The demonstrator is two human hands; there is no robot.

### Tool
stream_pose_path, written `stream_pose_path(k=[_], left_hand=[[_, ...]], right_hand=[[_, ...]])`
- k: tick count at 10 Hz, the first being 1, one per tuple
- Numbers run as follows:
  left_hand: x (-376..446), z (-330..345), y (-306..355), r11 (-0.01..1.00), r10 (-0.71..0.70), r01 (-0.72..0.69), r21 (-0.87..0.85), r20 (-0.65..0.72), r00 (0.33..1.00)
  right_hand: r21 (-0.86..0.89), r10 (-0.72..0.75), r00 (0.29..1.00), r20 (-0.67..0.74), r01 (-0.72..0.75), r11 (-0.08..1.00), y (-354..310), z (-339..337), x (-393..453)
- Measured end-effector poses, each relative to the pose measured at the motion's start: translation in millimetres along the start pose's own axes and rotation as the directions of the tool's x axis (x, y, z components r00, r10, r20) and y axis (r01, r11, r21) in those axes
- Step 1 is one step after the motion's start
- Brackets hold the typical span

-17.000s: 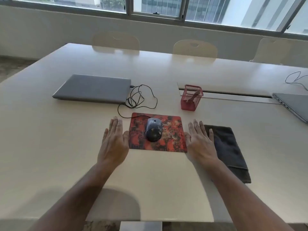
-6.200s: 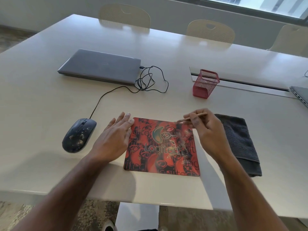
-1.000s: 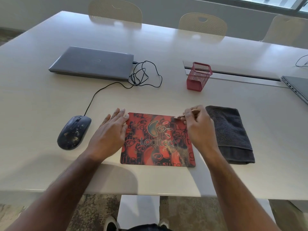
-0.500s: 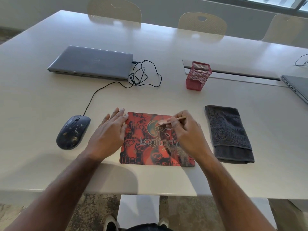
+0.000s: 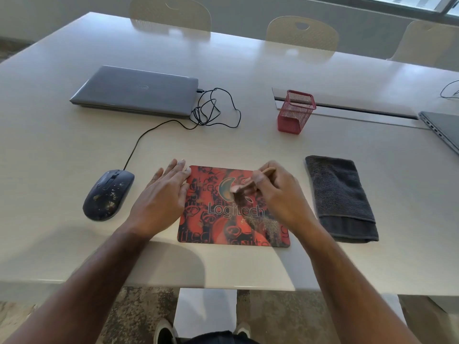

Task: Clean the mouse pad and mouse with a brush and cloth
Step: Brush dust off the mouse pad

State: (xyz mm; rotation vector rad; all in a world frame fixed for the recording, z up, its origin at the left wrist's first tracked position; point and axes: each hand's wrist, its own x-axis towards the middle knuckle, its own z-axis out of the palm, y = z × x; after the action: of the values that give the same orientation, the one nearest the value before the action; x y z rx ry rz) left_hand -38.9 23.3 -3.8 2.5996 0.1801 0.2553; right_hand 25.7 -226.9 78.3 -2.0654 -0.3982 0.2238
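Note:
A red and black Logitech mouse pad (image 5: 223,224) lies near the table's front edge, with brownish dust gathered towards its lower right. My left hand (image 5: 161,199) lies flat with straight fingers on the pad's left edge. My right hand (image 5: 278,194) grips a small wooden-handled brush (image 5: 244,188) over the pad's middle; the brush head is blurred. A dark wired mouse (image 5: 108,194), speckled with dirt, sits on the table left of the pad. A folded dark grey cloth (image 5: 340,197) lies to the right of the pad.
A shut grey laptop (image 5: 136,91) lies at the back left, with the mouse cable (image 5: 213,110) coiled beside it. A red mesh pen holder (image 5: 296,111) stands behind the pad. Another laptop's corner (image 5: 444,127) shows at the right edge. Chairs stand along the far side.
My right hand has carried the brush leftwards from the pad's right edge towards its middle. My left hand and the mouse have stayed in place.

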Motion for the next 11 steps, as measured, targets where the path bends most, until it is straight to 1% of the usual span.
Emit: stream_pose_path(k=[1,2,3,4,5,6,7,8,9,10,11], left_hand=[[0,1,0,1.0,0.004,-0.004,0.006,-0.001,1.0],[0,1,0,1.0,0.003,-0.003,0.009,0.0,1.0],[0,1,0,1.0,0.004,-0.004,0.011,0.0,1.0],[-1,0,1,1.0,0.001,-0.001,0.005,0.001,1.0],[-1,0,1,1.0,0.001,-0.001,0.007,0.002,1.0],[0,0,0,1.0,0.005,-0.005,0.014,0.004,1.0],[0,0,0,1.0,0.003,-0.003,0.011,0.004,1.0],[0,0,0,1.0,0.005,-0.005,0.012,0.007,1.0],[0,0,0,1.0,0.004,-0.004,0.011,0.008,1.0],[0,0,0,1.0,0.001,-0.001,0.012,0.008,1.0],[0,0,0,1.0,0.001,-0.002,0.014,0.005,1.0]], right_hand=[[-0.075,-0.012,0.996,0.092,0.019,0.997,1,-15,-9],[-0.049,-0.023,0.998,0.065,0.026,0.998,2,-24,-12],[0.043,-0.046,0.998,0.036,0.044,0.998,1,-23,-15],[0.036,-0.054,0.992,0.116,0.05,0.998,5,-16,-21],[-0.026,-0.022,0.987,0.162,0.026,0.999,7,-24,-24],[-0.056,-0.016,0.988,0.156,0.025,0.998,5,-42,-26],[0.044,-0.055,0.987,0.151,0.049,0.998,0,-38,-28],[0.094,-0.109,0.968,0.227,0.089,0.992,-1,-17,-33],[-0.003,-0.082,0.964,0.253,0.086,0.996,1,-17,-35],[-0.197,0.005,0.963,0.268,0.05,0.979,0,-42,-36],[-0.191,-0.004,0.967,0.255,0.055,0.98,-3,-54,-38]])
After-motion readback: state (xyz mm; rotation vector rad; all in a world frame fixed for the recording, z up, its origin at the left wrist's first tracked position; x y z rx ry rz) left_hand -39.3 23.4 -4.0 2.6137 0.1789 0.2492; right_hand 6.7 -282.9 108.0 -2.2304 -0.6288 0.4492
